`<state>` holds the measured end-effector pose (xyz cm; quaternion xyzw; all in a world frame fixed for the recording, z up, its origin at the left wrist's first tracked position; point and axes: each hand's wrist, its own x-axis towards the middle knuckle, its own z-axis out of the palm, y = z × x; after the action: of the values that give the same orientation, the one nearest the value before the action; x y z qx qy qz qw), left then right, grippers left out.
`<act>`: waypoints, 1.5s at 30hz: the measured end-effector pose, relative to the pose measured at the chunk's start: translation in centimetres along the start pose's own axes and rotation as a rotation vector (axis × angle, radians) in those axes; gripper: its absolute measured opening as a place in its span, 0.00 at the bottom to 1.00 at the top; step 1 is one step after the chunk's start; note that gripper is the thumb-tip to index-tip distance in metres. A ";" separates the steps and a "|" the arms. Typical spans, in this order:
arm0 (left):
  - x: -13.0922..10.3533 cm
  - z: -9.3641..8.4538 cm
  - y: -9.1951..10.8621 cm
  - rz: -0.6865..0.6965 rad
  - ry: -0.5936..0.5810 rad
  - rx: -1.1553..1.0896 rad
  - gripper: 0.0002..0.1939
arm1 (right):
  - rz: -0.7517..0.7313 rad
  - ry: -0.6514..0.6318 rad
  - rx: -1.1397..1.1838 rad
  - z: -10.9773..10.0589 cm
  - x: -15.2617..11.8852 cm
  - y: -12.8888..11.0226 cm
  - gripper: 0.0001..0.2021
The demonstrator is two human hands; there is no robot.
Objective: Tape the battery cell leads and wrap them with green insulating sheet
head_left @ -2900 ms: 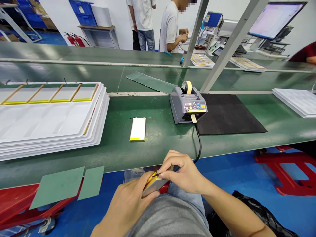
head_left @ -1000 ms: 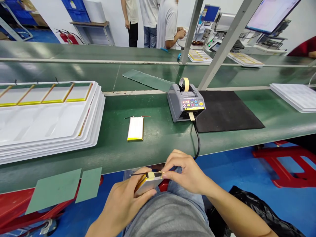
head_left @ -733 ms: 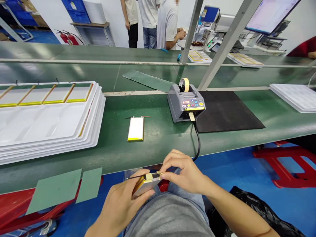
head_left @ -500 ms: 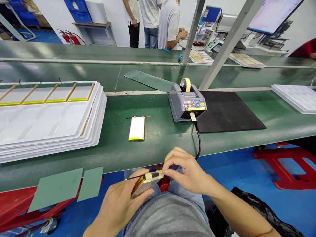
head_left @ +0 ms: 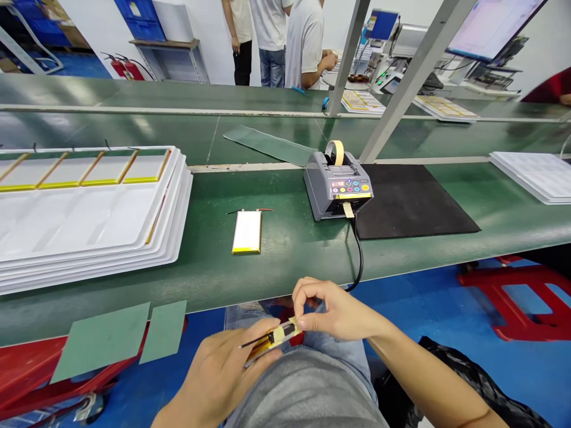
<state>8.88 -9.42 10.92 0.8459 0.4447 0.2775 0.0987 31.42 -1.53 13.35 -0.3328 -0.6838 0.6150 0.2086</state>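
My left hand (head_left: 223, 365) is closed around a flat pouch battery (head_left: 260, 351), tilted with its end edge facing up. A dark wire sticks out from that edge toward the left. Pale yellow tape (head_left: 279, 335) lies across the edge, with a dark strip beside it. With thumb and forefinger, my right hand (head_left: 336, 312) pinches the tape at the battery's right corner. A second pouch battery (head_left: 247, 230), white with a yellow lower edge and two thin wires, lies flat on the green bench (head_left: 285, 261) beyond my hands.
A grey tape dispenser (head_left: 339, 185) with a tape tongue sticking out stands beside a black mat (head_left: 414, 202). Stacked white trays (head_left: 89, 226) holding batteries fill the left. A red stool (head_left: 521, 297) is at the right. Several people stand behind the bench, one a person in white (head_left: 306, 44).
The battery has shifted slightly right and down, tilting more toward the lower left. My right hand has dropped a little, still pinching at the taped corner.
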 end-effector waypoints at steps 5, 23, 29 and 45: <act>0.2 0.1 0.7 -0.213 0.025 -0.081 0.19 | -0.066 0.128 0.142 0.6 0.4 0.6 0.07; -1.8 -0.7 1.9 -0.878 0.117 -0.409 0.21 | -0.208 0.144 -0.113 4.8 2.4 0.3 0.14; -4.3 -0.9 1.3 -0.884 0.124 -0.382 0.23 | -0.166 0.066 -0.134 6.1 3.4 0.5 0.08; -12.0 -0.8 -0.7 -1.315 0.110 -0.703 0.28 | 0.086 -0.104 -0.190 11.5 7.8 3.4 0.09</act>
<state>2.55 -18.73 6.76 0.3091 0.7480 0.3291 0.4865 18.71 -4.03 7.26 -0.3478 -0.7339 0.5722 0.1137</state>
